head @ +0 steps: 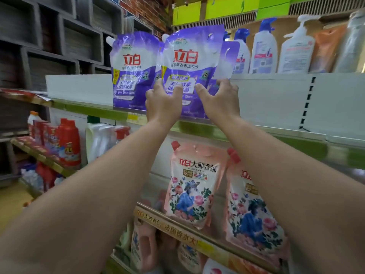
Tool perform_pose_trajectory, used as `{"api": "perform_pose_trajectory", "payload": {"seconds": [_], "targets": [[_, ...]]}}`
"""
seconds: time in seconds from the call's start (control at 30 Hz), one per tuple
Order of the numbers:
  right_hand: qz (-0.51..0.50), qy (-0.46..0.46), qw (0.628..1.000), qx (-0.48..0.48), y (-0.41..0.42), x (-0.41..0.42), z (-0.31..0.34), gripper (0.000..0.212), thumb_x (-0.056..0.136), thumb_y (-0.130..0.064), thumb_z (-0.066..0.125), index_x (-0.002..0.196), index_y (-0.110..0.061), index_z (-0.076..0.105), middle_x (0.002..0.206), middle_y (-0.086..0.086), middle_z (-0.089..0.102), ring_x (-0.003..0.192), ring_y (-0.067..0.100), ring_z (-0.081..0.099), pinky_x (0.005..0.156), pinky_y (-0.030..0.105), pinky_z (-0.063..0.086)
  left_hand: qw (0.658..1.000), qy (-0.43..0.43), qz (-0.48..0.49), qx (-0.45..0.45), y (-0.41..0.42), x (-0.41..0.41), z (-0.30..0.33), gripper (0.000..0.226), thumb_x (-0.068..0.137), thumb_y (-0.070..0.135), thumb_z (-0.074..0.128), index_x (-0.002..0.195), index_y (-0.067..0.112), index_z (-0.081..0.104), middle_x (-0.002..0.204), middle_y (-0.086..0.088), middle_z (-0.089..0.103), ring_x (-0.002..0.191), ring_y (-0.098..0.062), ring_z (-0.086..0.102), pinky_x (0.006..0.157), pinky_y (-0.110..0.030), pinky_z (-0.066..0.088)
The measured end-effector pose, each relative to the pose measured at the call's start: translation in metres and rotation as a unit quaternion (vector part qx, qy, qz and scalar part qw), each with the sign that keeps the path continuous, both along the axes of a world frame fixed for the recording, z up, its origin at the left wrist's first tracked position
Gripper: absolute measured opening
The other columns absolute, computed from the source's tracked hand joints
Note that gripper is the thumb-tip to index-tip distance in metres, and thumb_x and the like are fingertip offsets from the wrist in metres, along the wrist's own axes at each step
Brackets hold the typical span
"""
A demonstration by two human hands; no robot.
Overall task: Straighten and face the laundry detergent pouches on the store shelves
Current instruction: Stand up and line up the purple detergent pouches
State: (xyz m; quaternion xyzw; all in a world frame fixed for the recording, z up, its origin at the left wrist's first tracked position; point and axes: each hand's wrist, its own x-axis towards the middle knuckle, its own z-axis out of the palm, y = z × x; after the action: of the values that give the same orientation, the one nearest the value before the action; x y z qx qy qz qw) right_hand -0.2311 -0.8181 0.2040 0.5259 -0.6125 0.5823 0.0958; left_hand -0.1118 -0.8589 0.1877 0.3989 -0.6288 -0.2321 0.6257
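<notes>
Gripping the lower part of a purple detergent pouch [190,62] from both sides: left hand [163,103] with thumb across the front and fingers curled round the left edge, right hand [218,101] with thumb on the front and fingers wrapped behind the right edge. Pouch upright, label facing out, white spout at its upper left corner, base at the front lip of the green-edged upper shelf [256,133]. Second purple pouch [133,70] just left of it, upright, also front-facing, edges overlapping or touching; cannot tell which. Another purple pouch [229,58] partly hidden behind the held one, on the right. Farther right on the same shelf: white pump bottles [262,50] with blue tops, a blurred orange pack beyond. Shelf below, near right: two pink floral pouches [192,186] with red caps, leaning, the right one partly behind the right forearm. Left, lower shelves: red bottles [68,143] and a white jug [98,139]. Dark cubby shelving [59,32] far left.
</notes>
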Motion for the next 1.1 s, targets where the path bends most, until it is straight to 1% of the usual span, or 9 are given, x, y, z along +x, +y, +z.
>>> {"api": "perform_pose_trajectory", "payload": {"seconds": [0.07, 0.2, 0.53, 0.63, 0.73, 0.83, 0.93, 0.97, 1.1], "targets": [[-0.001, -0.011, 1.0, 0.015, -0.012, 0.001, 0.0, 0.064, 0.085, -0.054, 0.058, 0.132, -0.013, 0.043, 0.13, 0.009, 0.04, 0.111, 0.022, 0.05, 0.079, 0.018, 0.037, 1.0, 0.004, -0.008, 0.004, -0.017, 0.008, 0.002, 0.066, 0.094, 0.051, 0.047, 0.149, 0.02, 0.03, 0.145, -0.012, 0.035, 0.13, -0.029, 0.042, 0.107, -0.045, 0.039], [-0.02, -0.029, 0.999, 0.038, -0.035, 0.001, 0.005, 0.074, 0.083, -0.06, 0.057, 0.136, -0.012, 0.039, 0.136, 0.013, 0.036, 0.117, 0.028, 0.048, 0.098, 0.034, 0.039, 1.0, -0.013, -0.007, 0.014, -0.053, 0.018, 0.014, 0.068, 0.094, 0.052, 0.045, 0.149, 0.017, 0.03, 0.147, -0.012, 0.036, 0.132, -0.03, 0.04, 0.108, -0.044, 0.035], [-0.043, -0.109, 0.991, 0.059, -0.078, -0.005, 0.014, 0.092, 0.078, -0.069, 0.055, 0.146, -0.014, 0.028, 0.147, 0.011, 0.032, 0.128, 0.027, 0.042, 0.096, 0.031, 0.035, 0.991, -0.043, -0.109, 0.068, -0.13, 0.021, 0.027, 0.08, 0.091, 0.063, 0.042, 0.149, 0.01, 0.026, 0.151, -0.014, 0.034, 0.136, -0.033, 0.035, 0.107, -0.042, 0.03], [-0.039, -0.126, 0.99, 0.049, -0.093, -0.004, 0.016, 0.093, 0.075, -0.07, 0.058, 0.144, -0.014, 0.031, 0.143, 0.009, 0.039, 0.127, 0.028, 0.044, 0.105, 0.038, 0.037, 0.986, -0.039, -0.139, 0.08, -0.149, 0.017, 0.026, 0.083, 0.089, 0.065, 0.043, 0.149, 0.01, 0.027, 0.152, -0.013, 0.034, 0.137, -0.032, 0.035, 0.108, -0.042, 0.03], [-0.014, -0.175, 0.984, 0.02, -0.104, -0.005, 0.016, 0.097, 0.07, -0.07, 0.062, 0.144, -0.016, 0.031, 0.138, 0.006, 0.048, 0.123, 0.027, 0.05, 0.103, 0.044, 0.042, 0.981, -0.045, -0.17, 0.078, -0.164, 0.015, 0.028, 0.086, 0.088, 0.069, 0.042, 0.148, 0.008, 0.031, 0.149, -0.012, 0.039, 0.134, -0.03, 0.039, 0.107, -0.041, 0.032], [0.012, -0.229, 0.973, -0.013, -0.112, -0.007, 0.018, 0.097, 0.066, -0.067, 0.069, 0.143, -0.018, 0.035, 0.134, 0.004, 0.054, 0.117, 0.026, 0.057, 0.097, 0.044, 0.048, 0.973, -0.07, -0.207, 0.081, -0.177, 0.01, 0.032, 0.087, 0.085, 0.074, 0.038, 0.14, 0.006, 0.043, 0.135, -0.014, 0.054, 0.121, -0.03, 0.052, 0.101, -0.041, 0.04], [0.028, -0.257, 0.966, -0.021, -0.116, -0.007, 0.019, 0.099, 0.06, -0.065, 0.075, 0.14, -0.019, 0.039, 0.131, 0.003, 0.057, 0.114, 0.026, 0.059, 0.095, 0.045, 0.049, 0.955, -0.026, -0.278, 0.101, -0.183, 0.002, 0.032, 0.082, 0.083, 0.073, 0.047, 0.132, 0.007, 0.051, 0.099, -0.002, 0.067, 0.081, -0.016, 0.066, 0.075, -0.031, 0.053], [0.029, -0.26, 0.965, -0.022, -0.116, -0.007, 0.019, 0.097, 0.06, -0.063, 0.076, 0.139, -0.019, 0.041, 0.127, 0.003, 0.06, 0.11, 0.026, 0.061, 0.094, 0.044, 0.05, 0.946, -0.008, -0.303, 0.114, -0.184, -0.001, 0.032, 0.079, 0.082, 0.071, 0.051, 0.129, 0.007, 0.053, 0.095, -0.001, 0.068, 0.077, -0.015, 0.068, 0.073, -0.031, 0.055], [0.03, -0.252, 0.967, -0.028, -0.116, -0.006, 0.018, 0.086, 0.062, -0.059, 0.077, 0.132, -0.018, 0.05, 0.121, 0.003, 0.064, 0.105, 0.024, 0.064, 0.093, 0.043, 0.051, 0.903, 0.037, -0.402, 0.146, -0.192, -0.006, 0.032, 0.054, 0.08, 0.066, 0.061, 0.098, 0.016, 0.064, 0.103, -0.008, 0.073, 0.096, -0.029, 0.07, 0.094, -0.045, 0.053]]}}
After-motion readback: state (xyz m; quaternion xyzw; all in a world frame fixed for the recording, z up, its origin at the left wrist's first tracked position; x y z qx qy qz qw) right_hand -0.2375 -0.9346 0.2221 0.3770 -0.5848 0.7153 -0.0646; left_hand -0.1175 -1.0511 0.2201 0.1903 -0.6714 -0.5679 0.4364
